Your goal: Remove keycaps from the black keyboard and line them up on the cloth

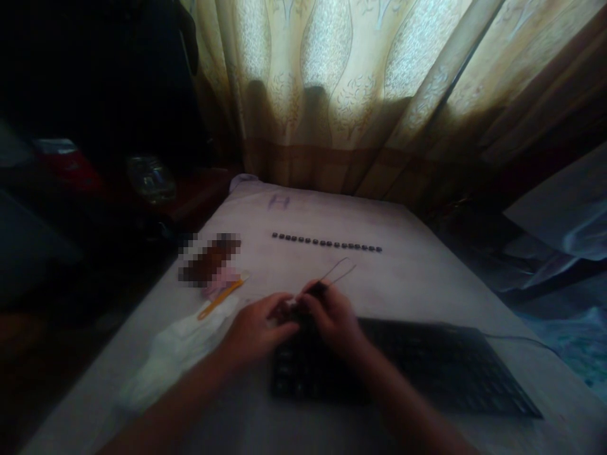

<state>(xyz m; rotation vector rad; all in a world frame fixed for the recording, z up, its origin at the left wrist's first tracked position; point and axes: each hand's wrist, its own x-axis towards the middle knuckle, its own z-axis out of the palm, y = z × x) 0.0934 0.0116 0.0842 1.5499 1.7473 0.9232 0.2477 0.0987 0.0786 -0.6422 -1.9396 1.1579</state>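
Note:
A black keyboard (431, 363) lies on the cloth-covered table, its left part beneath my hands. My right hand (336, 316) is closed on what looks like a wire keycap puller (339, 268), with two thin wires pointing up and away. My left hand (258, 325) meets the right fingertips above the keyboard's upper left corner. Its fingers are pinched around something small, partly whitish, that blur and the fingers hide. Beyond the hands, several small black keycaps (329, 243) stand in one straight row.
At left lie an orange-handled brush (220, 300), a crumpled white cloth (177, 347) and a pixelated brown item (208, 259). The keyboard cable (519, 339) runs off right. A patterned curtain (327, 120) hangs behind the table (393, 284). A clear container (150, 178) sits far left.

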